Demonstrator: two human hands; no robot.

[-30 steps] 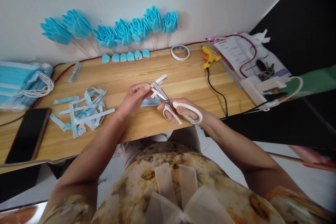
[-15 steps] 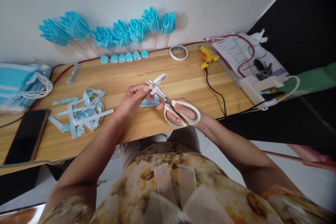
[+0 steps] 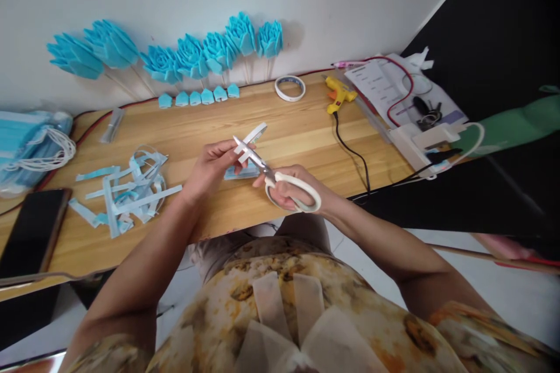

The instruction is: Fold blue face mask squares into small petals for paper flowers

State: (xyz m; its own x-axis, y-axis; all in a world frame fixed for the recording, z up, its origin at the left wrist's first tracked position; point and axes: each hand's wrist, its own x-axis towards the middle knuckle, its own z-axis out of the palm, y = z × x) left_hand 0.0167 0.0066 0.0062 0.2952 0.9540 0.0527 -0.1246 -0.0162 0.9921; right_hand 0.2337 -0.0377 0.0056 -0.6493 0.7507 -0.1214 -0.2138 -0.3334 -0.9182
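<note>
My left hand (image 3: 212, 166) is closed, pinching a narrow white tape roll (image 3: 257, 133) and its short loose end between thumb and fingers; part of it is hidden. In my right hand (image 3: 289, 186) is a pair of scissors (image 3: 293, 186) with cream handles, my fingers through the loops. The blades lie together across the white tape, close to my left fingertips. Below both hands, a light-blue pleated piece (image 3: 240, 172) rests on the table, partly covered.
Blue flowers (image 3: 190, 55) on sticks lean on the wall, with small folded blue pieces (image 3: 195, 98) before them. A tape ring (image 3: 290, 88), a yellow glue gun (image 3: 339, 93) and a power strip (image 3: 411, 145) lie right. Cut strips (image 3: 135, 192), a phone (image 3: 35, 230) and bagged masks (image 3: 26, 151) lie left.
The scissors' blades and handles have closed together across the white tape. Both hands stay close together; the whole view has shifted slightly.
</note>
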